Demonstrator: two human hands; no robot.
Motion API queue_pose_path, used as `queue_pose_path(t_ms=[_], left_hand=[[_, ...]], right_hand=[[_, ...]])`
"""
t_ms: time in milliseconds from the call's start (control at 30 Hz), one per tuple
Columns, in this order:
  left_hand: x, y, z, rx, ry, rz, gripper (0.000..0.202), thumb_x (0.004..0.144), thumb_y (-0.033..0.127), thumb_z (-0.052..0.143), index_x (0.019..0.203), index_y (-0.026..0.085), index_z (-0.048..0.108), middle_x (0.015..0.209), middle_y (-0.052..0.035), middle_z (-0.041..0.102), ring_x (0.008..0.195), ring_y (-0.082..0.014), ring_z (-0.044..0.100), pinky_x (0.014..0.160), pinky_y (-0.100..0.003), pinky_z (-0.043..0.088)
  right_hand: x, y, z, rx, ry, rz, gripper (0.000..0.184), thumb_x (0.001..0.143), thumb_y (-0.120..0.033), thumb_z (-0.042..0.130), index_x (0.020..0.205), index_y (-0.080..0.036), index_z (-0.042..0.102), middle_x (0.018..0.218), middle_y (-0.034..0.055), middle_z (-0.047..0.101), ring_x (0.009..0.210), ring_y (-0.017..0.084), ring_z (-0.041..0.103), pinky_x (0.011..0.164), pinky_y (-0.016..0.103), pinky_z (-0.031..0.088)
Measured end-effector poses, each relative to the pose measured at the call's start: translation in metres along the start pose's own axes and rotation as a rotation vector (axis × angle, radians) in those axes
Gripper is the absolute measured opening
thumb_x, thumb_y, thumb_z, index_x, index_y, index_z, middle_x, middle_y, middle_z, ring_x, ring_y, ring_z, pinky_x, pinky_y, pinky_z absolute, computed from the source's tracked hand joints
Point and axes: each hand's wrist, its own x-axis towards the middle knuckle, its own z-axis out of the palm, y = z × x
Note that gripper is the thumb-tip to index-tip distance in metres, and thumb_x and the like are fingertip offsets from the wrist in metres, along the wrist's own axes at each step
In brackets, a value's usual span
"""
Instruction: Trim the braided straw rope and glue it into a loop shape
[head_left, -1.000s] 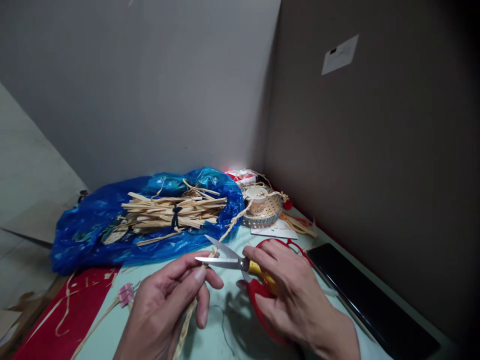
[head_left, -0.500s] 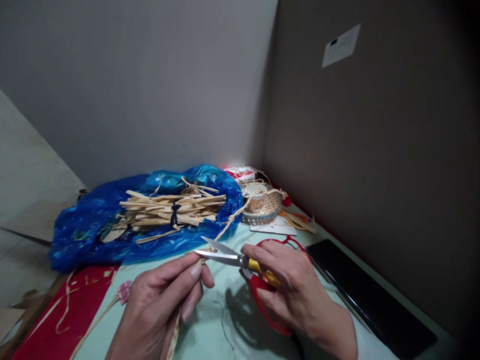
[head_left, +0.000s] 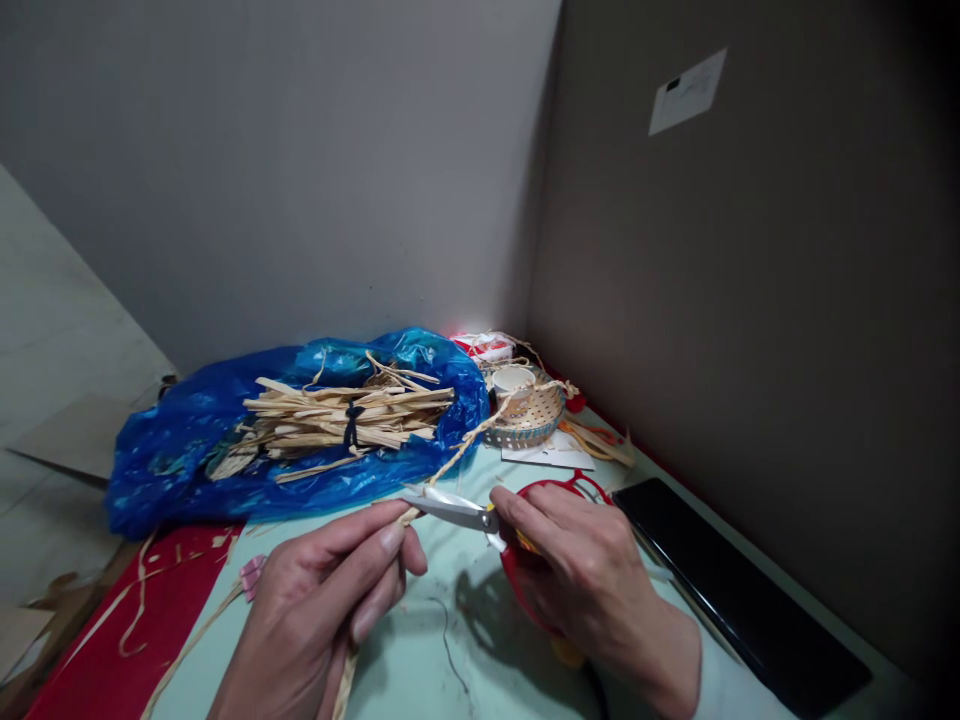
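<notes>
My left hand (head_left: 337,580) pinches a straw-coloured braided cord (head_left: 466,443) between thumb and fingers. One end of the cord hangs down below my palm; the other stretches up and right to the woven basket. In my right hand (head_left: 592,570) is a pair of scissors (head_left: 454,508) with red and yellow handles. Their blades are closed together over the cord, just beyond my left fingertips. Whether the cord is severed I cannot tell. A bundle of dry straw strips (head_left: 352,412), tied with a dark band, lies on a blue plastic bag (head_left: 172,465) behind my hands.
A small woven basket (head_left: 536,420) with a paper cup (head_left: 513,381) stands at the back corner by the walls. To the right lies a long black glossy object (head_left: 735,590). Red cloth (head_left: 127,620) with loose fibres covers the left side. A dark thread (head_left: 448,640) rests on the pale green tabletop (head_left: 405,665).
The scissor blades, spread apart around the cord before, have come together, and the handles have drawn closer in my right hand. My left hand keeps its hold on the cord.
</notes>
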Motion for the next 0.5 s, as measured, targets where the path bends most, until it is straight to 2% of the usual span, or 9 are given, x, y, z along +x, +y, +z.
queue_pose_path(t_ms=[133,233,300,400,500], left_hand=[[-0.001,0.002,0.002,-0.01,0.026,0.005,0.02,0.058,0.021,0.084,0.077,0.016,0.08,0.061,-0.0051,0.073,0.056,-0.0126,0.061,0.05,-0.018,0.048],[-0.004,0.002,0.001,-0.01,0.024,0.006,0.024,0.057,0.023,0.085,0.08,0.018,0.081,0.061,-0.0042,0.073,0.055,-0.0118,0.061,0.048,-0.016,0.046],[-0.005,0.002,0.0,0.007,0.009,0.021,0.029,0.057,0.026,0.085,0.084,0.018,0.081,0.062,-0.0046,0.074,0.055,-0.0119,0.061,0.047,-0.015,0.045],[-0.006,-0.004,0.0,0.063,0.006,0.041,0.027,0.061,0.028,0.083,0.087,0.019,0.081,0.067,-0.005,0.075,0.061,-0.0144,0.063,0.049,-0.017,0.046],[-0.005,-0.013,0.001,0.131,-0.01,0.07,0.023,0.066,0.033,0.08,0.085,0.02,0.08,0.069,-0.0037,0.072,0.068,-0.0179,0.064,0.053,-0.02,0.049]], right_hand=[[-0.001,-0.001,0.003,-0.065,0.052,-0.006,0.026,0.089,-0.008,0.049,0.112,-0.013,0.059,0.067,0.0011,0.057,0.056,0.015,0.045,0.052,0.029,0.028],[-0.001,-0.001,0.005,0.072,0.032,0.061,0.025,0.087,-0.007,0.048,0.107,-0.016,0.059,0.07,0.0017,0.06,0.058,0.015,0.049,0.053,0.027,0.031],[0.0,-0.002,0.007,0.26,0.026,0.175,0.018,0.085,-0.01,0.05,0.098,-0.019,0.059,0.074,0.0015,0.061,0.061,0.014,0.052,0.056,0.025,0.036],[0.006,-0.005,0.008,0.533,0.072,0.448,0.002,0.087,-0.022,0.057,0.09,-0.021,0.057,0.066,-0.0029,0.056,0.056,0.012,0.048,0.054,0.023,0.038],[0.013,-0.01,0.003,0.856,0.087,0.694,0.02,0.085,-0.038,0.065,0.088,-0.021,0.054,0.061,-0.0052,0.055,0.05,0.01,0.048,0.049,0.022,0.041]])
